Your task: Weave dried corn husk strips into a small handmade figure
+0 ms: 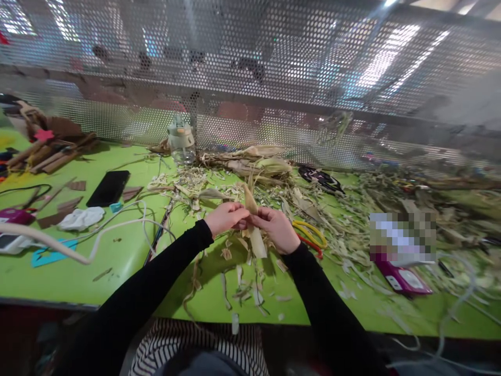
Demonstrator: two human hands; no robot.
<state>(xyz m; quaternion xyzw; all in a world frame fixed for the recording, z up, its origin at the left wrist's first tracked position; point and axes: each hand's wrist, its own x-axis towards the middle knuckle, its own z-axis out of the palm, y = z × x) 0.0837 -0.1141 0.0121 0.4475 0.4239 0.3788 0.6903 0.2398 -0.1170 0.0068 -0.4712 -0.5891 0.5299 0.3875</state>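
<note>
Left hand point(229, 215) and right hand point(276, 227), both bare below tight black sleeves, meet above the surface and pinch a long, pale yellow piece of dried husk point(257, 244) between their fingertips — its pointed end faces away, its broad end hangs toward the person.

Nearest is black-and-white striped cloth point(156, 347) over the lap. Past it runs the near edge of the bright green surface point(129, 277), with small cream husk scraps point(225, 291) strewn below the hands. To the right lies a magenta-and-white plastic device point(405, 279), partly under a blurred-out patch; to the left, a thick off-white cable point(23, 231) crosses a flat bright blue piece point(55, 255).

A bit farther, a yellow loop point(320, 231) and a red loop point(311, 243) sit just beside the right wrist, while a white crumpled wad point(81, 218) and a black rectangular phone point(108, 188) lie to the left. Beyond the hands, shredded husk spreads up to a heap of straw-coloured whole husks point(262, 166) — near it stands a clear bottle with a pale lid point(182, 141). Behind everything rises a grey perforated metal screen point(235, 125), with blurred shapes showing through.
</note>
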